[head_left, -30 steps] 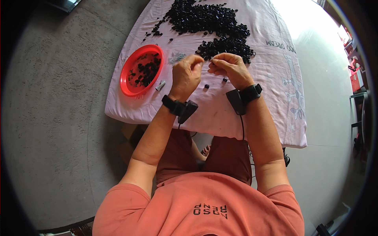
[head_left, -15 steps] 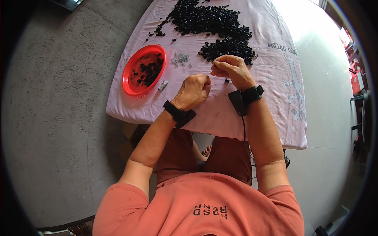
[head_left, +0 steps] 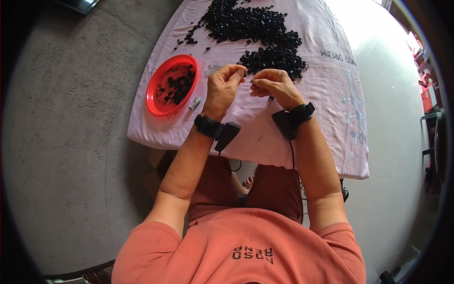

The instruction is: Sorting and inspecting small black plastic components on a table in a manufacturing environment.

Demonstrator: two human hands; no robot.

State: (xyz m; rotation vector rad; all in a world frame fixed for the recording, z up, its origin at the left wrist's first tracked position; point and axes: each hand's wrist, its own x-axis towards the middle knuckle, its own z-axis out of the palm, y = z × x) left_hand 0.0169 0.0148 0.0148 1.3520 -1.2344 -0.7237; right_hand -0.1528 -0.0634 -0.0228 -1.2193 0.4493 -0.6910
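My left hand [head_left: 221, 92] is closed in a pinch on a small black piece [head_left: 244, 73] that shows at its fingertips. Close beside it, my right hand [head_left: 279, 88] pinches thumb against fingers; whatever sits between them is too small to name. The fingertips of both hands nearly meet just in front of a heap of small glossy black pieces [head_left: 274, 57]. Partly covered by my left hand lies a scatter of small pale grey pieces [head_left: 211, 69]. One loose dark piece [head_left: 271, 98] rests on the cloth beneath my right hand.
A red plastic basin [head_left: 150, 100] with black pieces inside stands on the left of the pink-cloth table [head_left: 250, 137]. Beside it lies a small grey cone-shaped item [head_left: 194, 103]. Black wrist straps with boxes [head_left: 229, 136] and cables hang from both wrists.
My left hand has moved up and forward, turning so its pinched black piece shows near my right fingertips. My right hand has shifted slightly nearer and left.
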